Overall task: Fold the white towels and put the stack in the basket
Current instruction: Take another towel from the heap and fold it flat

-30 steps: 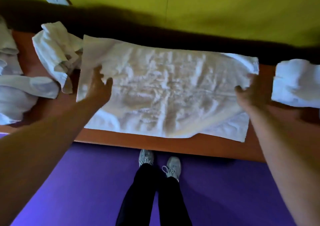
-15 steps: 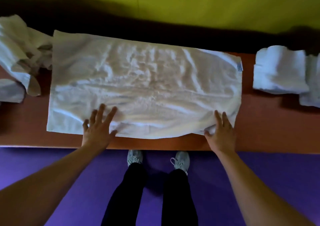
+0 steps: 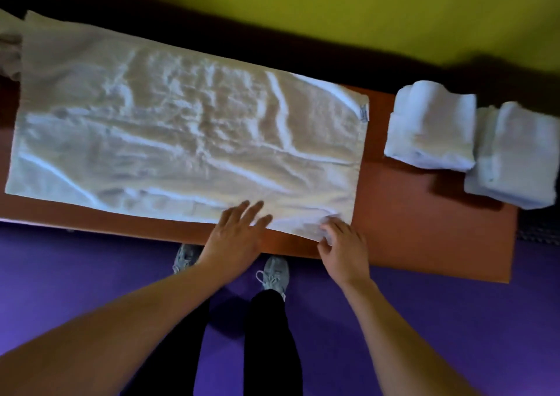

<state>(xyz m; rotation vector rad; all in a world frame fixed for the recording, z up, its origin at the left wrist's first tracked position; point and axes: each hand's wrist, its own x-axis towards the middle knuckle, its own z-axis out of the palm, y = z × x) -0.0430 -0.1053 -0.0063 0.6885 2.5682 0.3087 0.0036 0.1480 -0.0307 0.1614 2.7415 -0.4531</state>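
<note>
Nearest, at the front edge of the bench (image 3: pixel 394 244), both hands have drawn together toward the towel's near right corner. Half a second ago they lay spread well apart along the towel's front hem; now the left hand (image 3: pixel 235 238) rests flat, fingers splayed and holding nothing, pressing the hem down just left of the right hand (image 3: pixel 344 245). The right hand's fingers are curled in and appear to be pinching the near right corner of the spread towel (image 3: pixel 181 135), where the cloth is bunched a little. I judge this to be the end of smoothing and the start of the next fold, with that corner about to be carried across.

The spread towel lies open and creased over most of the bench, its left end reaching the bench's left side. A small tag (image 3: pixel 364 113) is sewn at its far right corner; whatever is printed on it is too small and blurred to read.

Toward the right end of the bench sit two folded towels (image 3: pixel 433 128), touching one another, well apart from the hands. No basket is in view, and no other writing can be seen.
</note>
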